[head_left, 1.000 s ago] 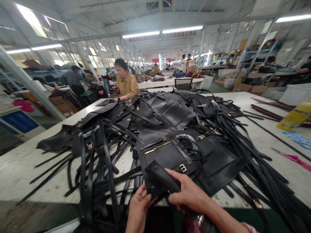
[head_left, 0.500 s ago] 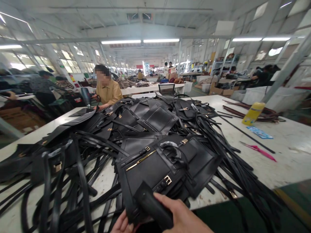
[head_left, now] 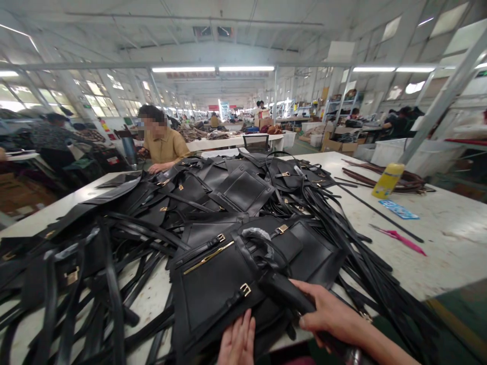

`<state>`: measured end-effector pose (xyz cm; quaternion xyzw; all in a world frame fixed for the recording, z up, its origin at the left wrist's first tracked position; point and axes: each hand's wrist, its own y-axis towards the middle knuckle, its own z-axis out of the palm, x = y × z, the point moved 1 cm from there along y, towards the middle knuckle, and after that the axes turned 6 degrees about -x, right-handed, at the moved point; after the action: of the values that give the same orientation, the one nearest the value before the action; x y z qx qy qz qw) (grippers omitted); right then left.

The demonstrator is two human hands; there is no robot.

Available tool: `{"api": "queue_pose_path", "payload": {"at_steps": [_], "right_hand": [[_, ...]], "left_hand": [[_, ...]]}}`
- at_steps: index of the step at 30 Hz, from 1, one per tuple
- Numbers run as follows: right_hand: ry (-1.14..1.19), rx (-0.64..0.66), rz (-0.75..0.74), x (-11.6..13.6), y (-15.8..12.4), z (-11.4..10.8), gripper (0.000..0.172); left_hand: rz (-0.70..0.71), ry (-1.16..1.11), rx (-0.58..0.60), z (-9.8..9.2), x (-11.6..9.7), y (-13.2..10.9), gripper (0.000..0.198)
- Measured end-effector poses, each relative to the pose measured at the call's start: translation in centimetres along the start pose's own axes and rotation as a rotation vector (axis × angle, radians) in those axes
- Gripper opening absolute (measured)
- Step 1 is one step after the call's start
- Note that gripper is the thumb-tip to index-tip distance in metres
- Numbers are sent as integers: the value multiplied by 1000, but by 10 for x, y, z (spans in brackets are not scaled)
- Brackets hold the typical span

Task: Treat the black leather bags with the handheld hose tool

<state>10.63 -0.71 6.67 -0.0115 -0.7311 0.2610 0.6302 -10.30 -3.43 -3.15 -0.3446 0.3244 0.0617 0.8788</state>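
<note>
A black leather bag (head_left: 213, 289) with gold buckles and a gold zip lies flat on the pile in front of me. My left hand (head_left: 239, 338) rests against its lower edge, fingers stretched out and holding nothing. My right hand (head_left: 329, 309) is wrapped round a black blower (head_left: 287, 291) that looks like a hair dryer. Its nozzle end is over the bag's right side, near the lower buckle (head_left: 245, 290). Clear wrap covers the bag's handle (head_left: 258, 235). The blower's lower part is partly hidden by my hand.
More black bags (head_left: 243, 190) and long straps (head_left: 110, 274) cover the white table (head_left: 449, 243). To the right are a yellow bottle (head_left: 388, 180), a blue card (head_left: 398, 209), a pink-handled tool (head_left: 407, 242) and brown straps (head_left: 365, 177). A co-worker (head_left: 163, 144) sits across the table.
My right hand has moved the blower to the right, from the bag's lower corner to its right side. My left hand has shifted right along the lower edge. The view has turned slightly.
</note>
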Motion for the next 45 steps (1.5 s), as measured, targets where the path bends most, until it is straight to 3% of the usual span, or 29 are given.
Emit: {"api": "queue_pose_path", "payload": {"at_steps": [3,8,14,19,28,33,40,45], "right_hand": [[-60,7,-12,9,5,-2,75],[-95,24,-35,14,14,2,73],[6,101,-56,19,34,10,65],[90,165,-43,29,27,10,64],[65,208,-24,30,50,16,60],[74,258,-22,30,55,17,57],[102,145,-161,41,65,26,67],[125,-21,-296,61,40,6,73]], "left_hand": [[-147,-63,-26,33,10,11,14],[-77,-52,-122,54,9,16,12],[-52,-16,-120,49,15,14,16],[-53,-34,-128,46,18,17,17],[-47,-63,-12,43,17,9,19],[-48,-75,-46,37,19,8,22],[-54,-98,-68,33,17,0,18],[-55,-93,-90,29,19,-2,11]]}}
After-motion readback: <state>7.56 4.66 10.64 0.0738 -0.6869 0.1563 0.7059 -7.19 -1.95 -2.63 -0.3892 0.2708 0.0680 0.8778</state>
